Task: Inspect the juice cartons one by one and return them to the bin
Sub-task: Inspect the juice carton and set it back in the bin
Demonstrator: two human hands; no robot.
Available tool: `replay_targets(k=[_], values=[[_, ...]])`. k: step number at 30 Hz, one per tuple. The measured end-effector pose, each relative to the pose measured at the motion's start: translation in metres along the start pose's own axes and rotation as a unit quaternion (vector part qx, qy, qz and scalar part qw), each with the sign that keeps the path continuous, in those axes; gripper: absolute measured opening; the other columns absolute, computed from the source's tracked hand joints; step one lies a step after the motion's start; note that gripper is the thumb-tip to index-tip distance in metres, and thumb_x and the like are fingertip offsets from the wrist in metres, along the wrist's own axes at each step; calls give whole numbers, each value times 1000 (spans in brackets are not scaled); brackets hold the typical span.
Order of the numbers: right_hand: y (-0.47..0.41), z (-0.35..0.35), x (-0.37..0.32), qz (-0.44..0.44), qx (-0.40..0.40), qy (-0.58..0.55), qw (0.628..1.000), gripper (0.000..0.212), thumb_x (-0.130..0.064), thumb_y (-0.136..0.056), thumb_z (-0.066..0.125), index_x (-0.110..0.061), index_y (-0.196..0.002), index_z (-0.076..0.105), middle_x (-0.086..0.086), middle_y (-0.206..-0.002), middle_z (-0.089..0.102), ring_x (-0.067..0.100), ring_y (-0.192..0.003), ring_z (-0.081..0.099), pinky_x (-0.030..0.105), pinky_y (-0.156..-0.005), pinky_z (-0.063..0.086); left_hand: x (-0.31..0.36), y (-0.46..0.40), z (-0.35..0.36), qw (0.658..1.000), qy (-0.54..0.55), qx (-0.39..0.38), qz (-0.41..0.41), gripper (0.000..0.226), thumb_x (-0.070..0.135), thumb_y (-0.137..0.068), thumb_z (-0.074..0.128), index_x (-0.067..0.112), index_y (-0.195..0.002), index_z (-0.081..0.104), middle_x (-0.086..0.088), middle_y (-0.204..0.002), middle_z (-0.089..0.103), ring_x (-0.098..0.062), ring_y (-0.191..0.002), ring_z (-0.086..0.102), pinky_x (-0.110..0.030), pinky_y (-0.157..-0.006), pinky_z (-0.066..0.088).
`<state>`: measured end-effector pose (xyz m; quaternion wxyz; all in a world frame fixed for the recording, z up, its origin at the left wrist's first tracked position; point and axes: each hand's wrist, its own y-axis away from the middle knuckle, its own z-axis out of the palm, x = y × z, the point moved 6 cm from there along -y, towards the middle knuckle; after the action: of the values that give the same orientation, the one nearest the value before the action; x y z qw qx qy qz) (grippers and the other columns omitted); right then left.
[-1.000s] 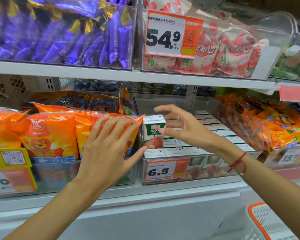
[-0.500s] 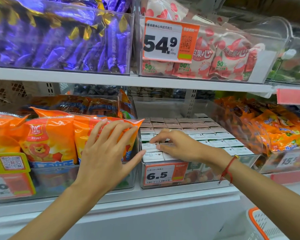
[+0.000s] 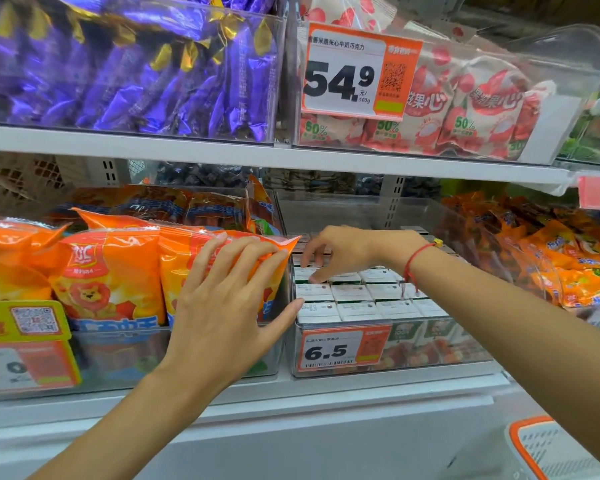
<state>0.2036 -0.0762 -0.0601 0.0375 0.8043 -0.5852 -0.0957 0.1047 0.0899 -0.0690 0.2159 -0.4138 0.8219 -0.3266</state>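
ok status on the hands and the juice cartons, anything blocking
Left hand open, resting on orange snack bag. Right hand fingertips down on juice cartons inside bin. Nothing blocking.

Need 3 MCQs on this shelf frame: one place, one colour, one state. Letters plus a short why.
1. Where is the right hand?
A. Over the juice cartons in the clear bin
B. On the purple bags
C. In the basket

2. What colour is the cord on the right wrist?
A. Blue
B. Red
C. Green

3. What is the left hand doing?
A. Lifting a carton
B. Pinching the price tag
C. Lying spread against the orange snack bags

Key: 1 A, its fingertips reach down onto the carton tops in a rear row. 2 B, a thin red loop shows at the wrist. 3 C, the fingers lie straight on the bags, holding nothing.
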Motion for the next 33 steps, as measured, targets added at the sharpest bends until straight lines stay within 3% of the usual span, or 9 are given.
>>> replay_targets(k=[4,10,15,18,24,26,30,31,33], values=[[-9,1,-8,-6,7,40,999,39,-38,-84,72,-24,-120,64,-12,-86,49,18,-86,51,31,-74,41,1,-1,0,1000,5,-5,-4,57,57,-84,55,16,-123,63,-3,-123,62,-22,-120,45,-40,-115,20],[1,6,-2,-30,46,-3,998,40,-32,-87,70,-19,-124,63,3,-118,56,20,-99,53,30,-83,45,1,0,1,1000,12,-8,-1,57,57,-84,55,17,-123,63,-3,-123,62,-22,-120,45,-39,-115,19],[31,-9,-1,-46,138,-124,982,38,-29,-89,68,-14,-122,58,1,-122,58,16,-111,54,30,-94,45,-1,-2,0,1000,15,6,4,57,56,-84,57,16,-123,62,-4,-123,62,-22,-120,45,-41,-114,21],[60,-13,-1,-43,224,-218,949,29,-21,-93,64,-15,-119,54,0,-116,61,15,-107,59,32,-92,50,-2,-1,0,1000,15,3,4,56,55,-84,57,15,-122,62,-4,-122,62,-22,-120,45,-42,-114,22],[144,-3,-13,-38,382,-393,835,15,-24,-95,57,-33,-106,52,-13,-114,58,-1,-108,56,14,-82,48,3,-4,-7,999,3,-31,-10,52,51,-85,63,15,-122,62,-6,-125,60,-27,-121,49,-45,-114,21],[171,9,-14,11,387,-422,820,12,-38,-91,56,-36,-102,55,-14,-109,61,5,-106,58,17,-79,48,7,-8,-17,999,3,-40,-21,52,44,-83,69,15,-125,61,-7,-133,57,-29,-128,47,-46,-116,18],[210,45,-16,98,323,-515,788,37,-54,-73,54,-33,-103,60,-6,-96,69,10,-92,64,22,-68,57,31,-10,-46,994,103,-7,-19,45,34,-89,64,19,-131,59,-2,-144,49,-24,-137,38,-43,-117,18],[218,51,-16,105,318,-527,781,39,-52,-72,56,-31,-103,62,-6,-92,71,9,-89,66,23,-71,58,42,-9,-52,986,165,-19,-23,43,37,-91,60,23,-132,57,4,-142,50,-19,-133,39,-38,-113,24],[229,59,-17,110,313,-548,767,41,-50,-70,59,-26,-103,64,-6,-90,73,6,-85,68,24,-74,59,66,-3,-49,944,301,-123,-58,44,46,-92,55,34,-134,52,18,-132,51,-5,-122,45,-29,-102,35]])
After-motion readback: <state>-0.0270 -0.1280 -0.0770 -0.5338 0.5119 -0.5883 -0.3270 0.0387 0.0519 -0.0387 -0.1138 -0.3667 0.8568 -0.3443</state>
